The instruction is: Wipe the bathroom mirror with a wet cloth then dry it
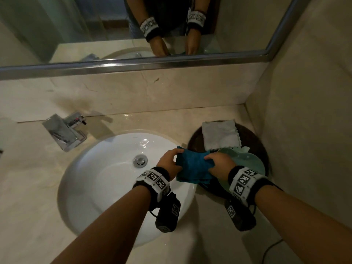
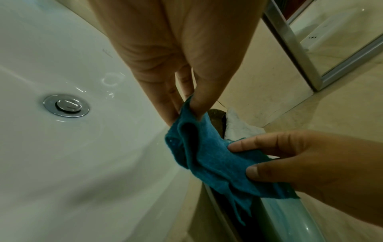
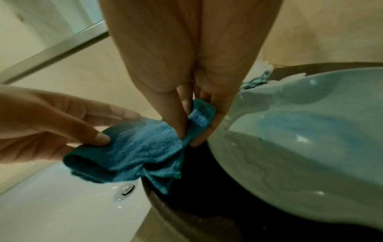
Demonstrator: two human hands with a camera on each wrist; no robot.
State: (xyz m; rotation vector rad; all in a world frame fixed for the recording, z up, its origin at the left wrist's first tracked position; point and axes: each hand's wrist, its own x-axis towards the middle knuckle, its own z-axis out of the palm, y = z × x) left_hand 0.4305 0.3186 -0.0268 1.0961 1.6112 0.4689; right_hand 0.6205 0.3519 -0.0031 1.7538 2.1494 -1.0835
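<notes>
A teal cloth [image 1: 193, 166] hangs stretched between both hands above the right edge of the white sink [image 1: 106, 187]. My left hand [image 1: 168, 161] pinches its left end, thumb against fingers [image 2: 192, 104]. At the cloth's [image 2: 215, 160] right end my right hand [image 1: 219, 164] grips it between thumb and fingers [image 3: 182, 124]. The cloth [image 3: 140, 152] is bunched and folded, with loose corners drooping. A white cloth [image 1: 221, 135] lies on the dark round tray [image 1: 253, 141] behind. The mirror [image 1: 133, 25] runs along the wall above and reflects both hands.
A pale green bowl [image 1: 249, 162] sits on the dark tray under my right wrist, its rim [image 3: 290, 114] close to my right hand. A chrome tap [image 1: 64, 130] stands left of the sink, whose drain [image 1: 140, 161] is shut. A side wall [image 1: 304, 111] closes the counter's right end.
</notes>
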